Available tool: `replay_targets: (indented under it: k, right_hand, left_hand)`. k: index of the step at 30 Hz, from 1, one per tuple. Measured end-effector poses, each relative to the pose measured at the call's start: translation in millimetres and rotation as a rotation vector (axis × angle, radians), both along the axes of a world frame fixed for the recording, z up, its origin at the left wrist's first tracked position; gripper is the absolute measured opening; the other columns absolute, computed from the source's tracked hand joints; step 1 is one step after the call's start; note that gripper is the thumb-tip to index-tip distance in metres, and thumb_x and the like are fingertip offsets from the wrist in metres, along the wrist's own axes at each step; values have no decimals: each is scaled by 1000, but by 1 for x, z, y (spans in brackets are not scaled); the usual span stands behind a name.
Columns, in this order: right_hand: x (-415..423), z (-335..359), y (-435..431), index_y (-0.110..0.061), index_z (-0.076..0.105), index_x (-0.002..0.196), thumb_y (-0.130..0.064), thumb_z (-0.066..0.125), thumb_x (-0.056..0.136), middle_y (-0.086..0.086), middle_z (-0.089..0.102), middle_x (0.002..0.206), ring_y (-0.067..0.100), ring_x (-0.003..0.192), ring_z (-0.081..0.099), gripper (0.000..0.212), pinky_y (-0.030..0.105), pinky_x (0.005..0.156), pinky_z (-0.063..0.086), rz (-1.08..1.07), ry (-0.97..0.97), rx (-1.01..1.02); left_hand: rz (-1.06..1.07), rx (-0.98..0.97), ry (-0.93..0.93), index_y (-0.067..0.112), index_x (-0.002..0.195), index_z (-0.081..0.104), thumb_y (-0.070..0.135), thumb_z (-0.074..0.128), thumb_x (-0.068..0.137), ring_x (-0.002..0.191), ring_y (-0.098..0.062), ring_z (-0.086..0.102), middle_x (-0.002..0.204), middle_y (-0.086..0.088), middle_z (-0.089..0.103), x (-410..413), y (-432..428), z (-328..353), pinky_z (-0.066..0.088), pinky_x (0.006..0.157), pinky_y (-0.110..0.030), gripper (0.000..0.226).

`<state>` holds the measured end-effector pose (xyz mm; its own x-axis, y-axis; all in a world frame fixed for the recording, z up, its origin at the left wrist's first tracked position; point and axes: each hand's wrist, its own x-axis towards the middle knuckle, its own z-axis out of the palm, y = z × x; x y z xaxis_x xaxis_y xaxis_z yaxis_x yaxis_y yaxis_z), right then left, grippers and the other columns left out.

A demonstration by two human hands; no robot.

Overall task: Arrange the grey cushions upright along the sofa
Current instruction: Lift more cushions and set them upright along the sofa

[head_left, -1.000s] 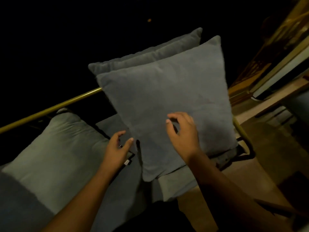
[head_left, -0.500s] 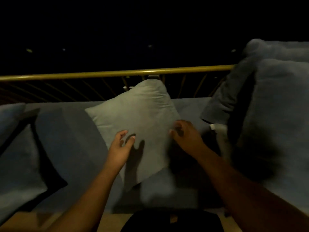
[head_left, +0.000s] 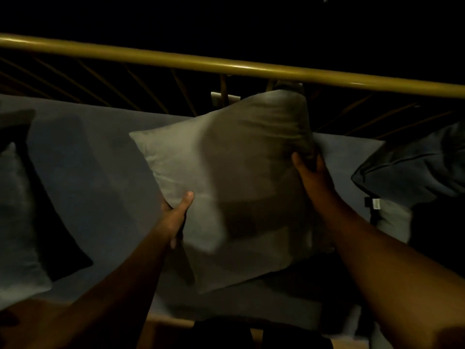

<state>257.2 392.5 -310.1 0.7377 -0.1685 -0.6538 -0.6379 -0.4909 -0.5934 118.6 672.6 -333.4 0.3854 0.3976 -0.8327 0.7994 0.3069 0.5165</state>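
Behind the sofa seat (head_left: pixel 95 172), a brass rail (head_left: pixel 226 62) with thin slanted bars, pretty dim. Far left, another cushion (head_left: pixel 17 222); far right, a darker cushion (head_left: pixel 415 170) with a tag, both well apart from the middle one. Center: light grey cushion (head_left: pixel 234 187), tilted like a diamond, top corner up near the rail. Left hand (head_left: pixel 177 212) clamped on its left edge, right hand (head_left: pixel 308 170) gripping its right edge.
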Motion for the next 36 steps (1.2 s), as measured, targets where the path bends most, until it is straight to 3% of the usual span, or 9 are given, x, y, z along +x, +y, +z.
replay_targets:
  k: [2, 5, 13, 19, 23, 25, 29, 32, 36]
  right_hand:
    - [4, -6, -4, -32, 25, 148, -77, 51, 73, 7, 38, 152, 35, 136, 39, 91, 47, 112, 32, 7, 49, -18]
    - [-4, -2, 0, -33, 32, 145, -82, 44, 71, 4, 45, 147, 32, 131, 45, 89, 47, 109, 35, 53, 13, 2]
    - [-87, 33, 22, -30, 44, 135, -73, 51, 76, 7, 58, 132, 32, 118, 56, 74, 42, 98, 46, -129, 14, 58]
    - [-170, 33, 53, -30, 39, 141, -76, 56, 71, 5, 48, 144, 30, 129, 49, 86, 53, 106, 41, -287, 91, 159]
    - [-208, 22, 56, -39, 34, 142, -92, 51, 54, 3, 50, 144, 30, 130, 48, 104, 52, 106, 40, -294, 157, 114]
    - [-217, 18, 53, -39, 33, 142, -85, 50, 65, 3, 51, 143, 32, 128, 49, 92, 49, 105, 41, -292, 175, 41]
    - [-223, 12, 54, -38, 28, 144, -74, 53, 73, 6, 49, 144, 33, 128, 49, 84, 45, 102, 42, -255, 139, -17]
    - [-216, 7, 62, -27, 20, 150, -59, 59, 81, 15, 30, 153, 38, 135, 37, 85, 46, 107, 35, -205, 125, -132]
    - [-206, 16, 62, -27, 27, 149, -31, 64, 86, 15, 26, 155, 38, 139, 31, 73, 44, 113, 31, 127, -88, -251]
  left_hand:
    - [12, -21, -30, 46, 130, 43, 70, 78, 48, 120, -24, 56, 134, 5, 57, -5, 1, -10, 46, 99, -52, 92]
    - [24, -9, -58, 40, 133, 44, 60, 75, 64, 121, -23, 55, 135, 2, 57, -4, 0, -4, 45, 102, -51, 78]
    - [-53, 143, -128, 31, 142, 33, 54, 73, 69, 125, -25, 51, 142, 1, 49, -23, 40, 36, 43, 104, -48, 86]
    - [-219, 238, -98, 25, 146, 24, 45, 73, 75, 131, -30, 44, 148, -6, 40, -50, 71, 47, 39, 107, -49, 89]
    - [-312, 236, -84, 24, 144, 30, 57, 80, 58, 130, -28, 46, 147, -6, 44, -65, 64, 44, 41, 106, -49, 105]
    - [-347, 234, -40, 23, 145, 27, 48, 82, 63, 132, -29, 43, 149, -7, 41, -77, 57, 38, 39, 107, -46, 102]
    - [-469, 282, 55, 28, 147, 17, 70, 77, 46, 137, -34, 36, 153, -10, 32, -92, 51, 24, 35, 109, -53, 124]
    - [-604, 330, 184, 23, 151, 3, 56, 75, 66, 142, -40, 23, 158, -16, 15, -88, 45, 26, 26, 115, -51, 117]
    - [-843, 481, -1, 29, 150, 16, 49, 68, 78, 144, -40, 16, 159, -19, 10, -83, 35, 39, 20, 116, -48, 91]
